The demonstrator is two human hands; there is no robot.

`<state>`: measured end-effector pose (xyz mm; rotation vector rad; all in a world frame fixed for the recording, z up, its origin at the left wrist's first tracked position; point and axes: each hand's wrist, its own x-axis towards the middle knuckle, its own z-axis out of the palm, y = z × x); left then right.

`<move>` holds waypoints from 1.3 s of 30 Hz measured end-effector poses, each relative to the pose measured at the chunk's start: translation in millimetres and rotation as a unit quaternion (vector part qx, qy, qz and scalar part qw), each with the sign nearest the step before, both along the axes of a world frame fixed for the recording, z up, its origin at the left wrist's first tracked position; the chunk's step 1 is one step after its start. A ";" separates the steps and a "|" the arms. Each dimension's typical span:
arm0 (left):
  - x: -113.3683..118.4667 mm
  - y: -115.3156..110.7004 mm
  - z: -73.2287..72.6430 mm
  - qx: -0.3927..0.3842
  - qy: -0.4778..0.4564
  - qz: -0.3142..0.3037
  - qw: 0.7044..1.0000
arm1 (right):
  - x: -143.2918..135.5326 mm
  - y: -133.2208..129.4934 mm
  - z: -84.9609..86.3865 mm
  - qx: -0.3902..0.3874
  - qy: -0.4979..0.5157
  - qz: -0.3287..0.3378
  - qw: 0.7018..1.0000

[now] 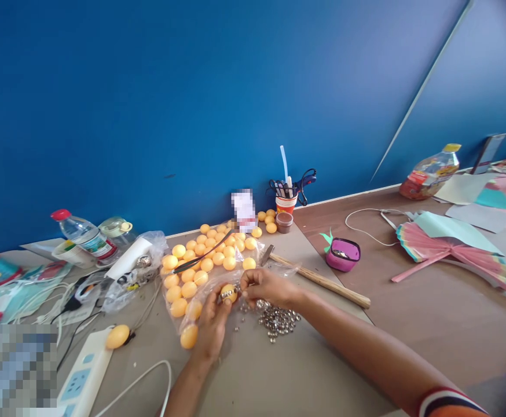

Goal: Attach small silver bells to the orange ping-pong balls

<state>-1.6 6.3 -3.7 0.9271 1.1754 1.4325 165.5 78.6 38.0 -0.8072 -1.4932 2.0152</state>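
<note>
The left hand [212, 325] is curled, fingers and thumb bent inward. Just beside it, the right hand [267, 287] bends its fingers, bare forearm [352, 336] stretching behind.

Yellow-orange balls [206, 265], silvery beads [281, 319], blue wall [253, 104], striped sleeve [448, 401]

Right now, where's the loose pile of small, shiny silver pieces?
In the head view, the pile of silver pieces lies on the grey tabletop just right of centre, on the near side of the bare right hand.
</note>
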 end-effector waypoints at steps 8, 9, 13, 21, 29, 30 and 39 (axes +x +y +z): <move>4.1 1.7 13.9 -0.017 -0.155 0.018 0.988 | 12.2 -20.7 22.1 0.145 -0.198 0.399 0.883; 4.9 1.5 14.7 -0.029 -0.164 0.025 0.986 | 9.5 -24.2 19.9 0.210 -0.212 0.379 0.876; 5.7 1.3 16.5 -0.035 -0.176 0.041 0.983 | 3.0 -29.9 10.0 0.398 -0.279 0.324 0.812; 3.4 2.1 17.3 -0.017 -0.140 0.034 0.989 | 5.1 -34.3 12.7 0.493 -0.369 0.226 0.754; 0.7 4.0 12.6 -0.007 -0.143 0.041 0.989 | -17.9 -45.9 -6.7 0.583 -0.374 0.192 0.695; 0.5 4.3 11.9 -0.006 -0.143 0.041 0.989 | -20.7 -46.9 -8.1 0.596 -0.377 0.199 0.681; -2.4 4.1 7.4 -0.018 -0.141 0.026 0.989 | -18.4 -45.8 1.8 0.524 -0.340 0.164 0.763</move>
